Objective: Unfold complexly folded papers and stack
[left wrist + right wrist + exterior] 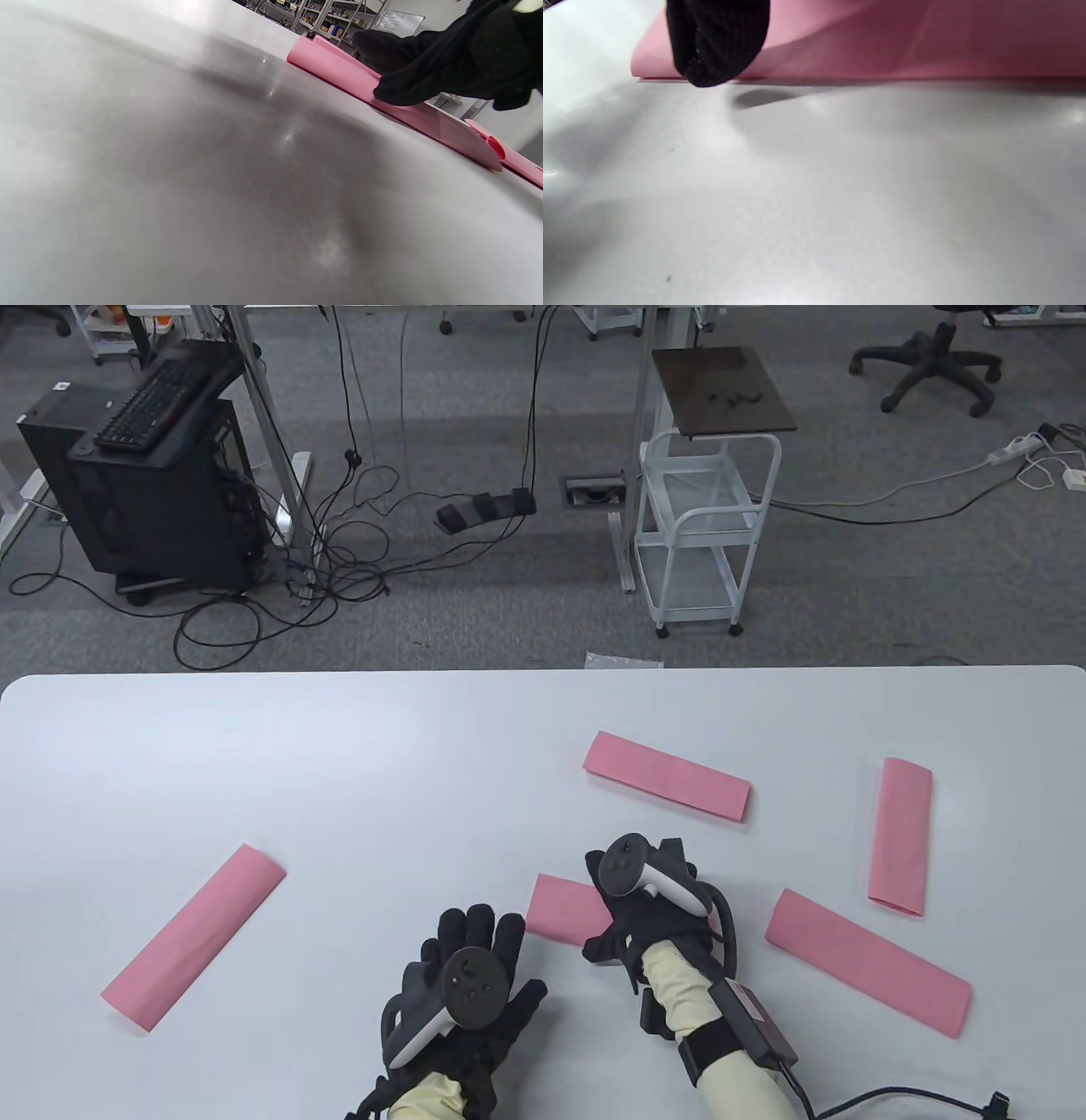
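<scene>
Several folded pink papers lie on the white table (339, 780). One folded paper (562, 906) sits at front centre under my right hand (624, 903). The hand's fingers lie curled on its top and the thumb touches its near edge. The left wrist view shows that paper (335, 67) flat on the table under the right hand (428, 72). In the right wrist view a gloved fingertip (717, 46) hangs in front of the paper (903, 38). My left hand (479, 954) lies flat on the table, fingers spread, just left of that paper and holds nothing.
Other folded pink papers lie at the far left (193, 937), at the back centre (666, 776), upright at the right (901, 836), and at the front right (865, 960). The table's far edge (543, 672) runs across the view.
</scene>
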The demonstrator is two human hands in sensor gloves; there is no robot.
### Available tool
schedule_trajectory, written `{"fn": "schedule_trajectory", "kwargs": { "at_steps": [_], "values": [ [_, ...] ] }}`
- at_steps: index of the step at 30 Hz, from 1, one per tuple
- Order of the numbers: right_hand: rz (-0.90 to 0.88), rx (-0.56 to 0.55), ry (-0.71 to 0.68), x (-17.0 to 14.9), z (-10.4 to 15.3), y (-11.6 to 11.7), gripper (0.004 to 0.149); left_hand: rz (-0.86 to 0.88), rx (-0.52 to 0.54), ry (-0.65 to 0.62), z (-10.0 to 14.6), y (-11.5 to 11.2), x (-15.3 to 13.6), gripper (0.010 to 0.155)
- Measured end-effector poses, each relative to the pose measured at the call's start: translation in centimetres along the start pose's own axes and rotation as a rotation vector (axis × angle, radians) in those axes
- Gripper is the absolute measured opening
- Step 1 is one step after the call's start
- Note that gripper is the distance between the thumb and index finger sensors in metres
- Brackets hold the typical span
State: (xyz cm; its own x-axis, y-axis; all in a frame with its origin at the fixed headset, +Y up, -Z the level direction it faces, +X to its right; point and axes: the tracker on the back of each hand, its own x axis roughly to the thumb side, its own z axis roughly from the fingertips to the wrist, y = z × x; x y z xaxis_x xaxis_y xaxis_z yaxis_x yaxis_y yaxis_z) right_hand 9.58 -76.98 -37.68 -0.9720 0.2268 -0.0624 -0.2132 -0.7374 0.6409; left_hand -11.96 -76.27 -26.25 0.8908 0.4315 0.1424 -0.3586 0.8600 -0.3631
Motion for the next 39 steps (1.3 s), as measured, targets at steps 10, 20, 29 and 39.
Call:
{"fn": "schedule_trajectory", "kwargs": {
  "at_steps": [10,20,29,39],
  "values": [
    [0.048,-0.055,-0.026,1.1,-0.3,0.3,0.094,0.009,-0.001,-0.003,0.0,0.0,-0.1,0.073],
    [0.025,-0.238,-0.161,1.2,0.7,0.6,0.088,0.011,-0.007,-0.005,0.0,-0.1,-0.1,0.073],
    [-0.134,-0.346,-0.307,-0.2,3.1,-0.5,0.066,0.028,-0.024,-0.001,0.0,-0.2,-0.2,0.073],
    [-0.604,-0.227,-0.647,-3.2,7.3,-1.4,0.035,0.187,0.041,0.011,-0.4,1.4,-1.9,0.072]
  ]
}}
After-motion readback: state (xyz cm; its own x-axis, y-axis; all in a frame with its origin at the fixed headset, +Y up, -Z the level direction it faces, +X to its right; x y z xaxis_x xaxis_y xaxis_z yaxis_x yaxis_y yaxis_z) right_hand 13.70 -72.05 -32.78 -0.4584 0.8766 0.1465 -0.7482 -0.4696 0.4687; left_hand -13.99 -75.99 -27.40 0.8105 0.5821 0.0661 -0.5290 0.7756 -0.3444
